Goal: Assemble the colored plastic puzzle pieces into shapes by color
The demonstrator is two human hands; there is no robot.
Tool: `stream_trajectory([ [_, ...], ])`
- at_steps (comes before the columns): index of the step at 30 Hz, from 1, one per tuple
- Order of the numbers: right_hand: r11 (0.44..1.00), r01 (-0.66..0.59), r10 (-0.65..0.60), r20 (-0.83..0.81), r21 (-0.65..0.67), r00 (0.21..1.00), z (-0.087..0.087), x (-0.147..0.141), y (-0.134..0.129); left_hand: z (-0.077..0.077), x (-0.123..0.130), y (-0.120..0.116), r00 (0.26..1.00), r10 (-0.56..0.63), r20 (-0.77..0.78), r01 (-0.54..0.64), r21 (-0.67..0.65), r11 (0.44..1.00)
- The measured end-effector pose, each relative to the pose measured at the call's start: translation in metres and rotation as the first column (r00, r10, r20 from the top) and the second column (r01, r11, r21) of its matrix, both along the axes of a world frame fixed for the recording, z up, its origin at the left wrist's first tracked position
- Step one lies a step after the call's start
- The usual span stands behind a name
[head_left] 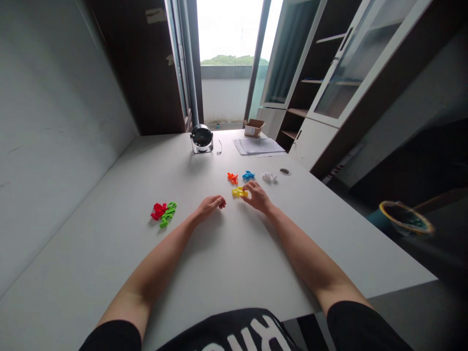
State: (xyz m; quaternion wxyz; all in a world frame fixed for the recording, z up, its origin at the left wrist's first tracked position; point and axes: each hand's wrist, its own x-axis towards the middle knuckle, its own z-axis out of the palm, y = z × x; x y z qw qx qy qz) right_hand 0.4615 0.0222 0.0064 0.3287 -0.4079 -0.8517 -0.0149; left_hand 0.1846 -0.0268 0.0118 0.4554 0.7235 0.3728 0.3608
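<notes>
My right hand [257,196] reaches over a small cluster of yellow plastic pieces [239,192], its thumb and fingers closed around the right end of them. The exact shape of the pinched piece is partly covered by the fingers. To the left of the yellow cluster, my left hand [212,205] rests on the table with curled fingers and nothing showing in them. Just beyond the yellow pieces lie small piles of orange pieces [232,178], blue pieces [248,175] and white pieces [269,177]. Red pieces [159,211] and green pieces [168,214] touch each other farther left.
The white table [226,273] meets a wall on the left. At its far side stand a round black device on a bracket [202,138], a short wire [220,147], papers [259,146] and an open cardboard box [254,127]. A cable hole [284,171] lies right of the white pieces.
</notes>
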Motion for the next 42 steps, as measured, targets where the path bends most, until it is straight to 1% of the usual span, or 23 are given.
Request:
stream_trajectory([
  [9,1.000,-0.007,0.007,0.044,-0.022,0.999,0.004,-0.007,-0.004,0.005,0.000,-0.002,0.999,0.004,-0.035,-0.004,0.001,1.000],
  [15,0.999,0.019,-0.017,0.058,-0.030,0.998,0.004,-0.010,-0.005,0.006,0.001,-0.003,0.999,0.003,-0.045,-0.003,0.012,1.000],
  [24,0.999,0.032,-0.029,0.082,-0.035,0.996,-0.001,-0.011,-0.005,0.010,0.002,-0.006,0.993,0.030,-0.115,-0.026,0.038,0.999],
  [30,0.996,0.077,-0.073,0.097,-0.040,0.993,-0.004,-0.010,-0.004,0.010,0.002,-0.006,0.990,0.046,-0.136,-0.040,0.047,0.998],
  [37,0.996,0.059,-0.055,0.062,-0.069,0.997,-0.008,-0.008,-0.003,0.009,0.003,-0.006,0.991,0.043,-0.130,-0.037,0.047,0.998],
  [42,0.994,0.062,-0.060,0.028,-0.087,0.998,-0.013,-0.006,0.001,0.008,0.002,-0.005,0.991,0.035,-0.132,-0.030,0.040,0.999],
])
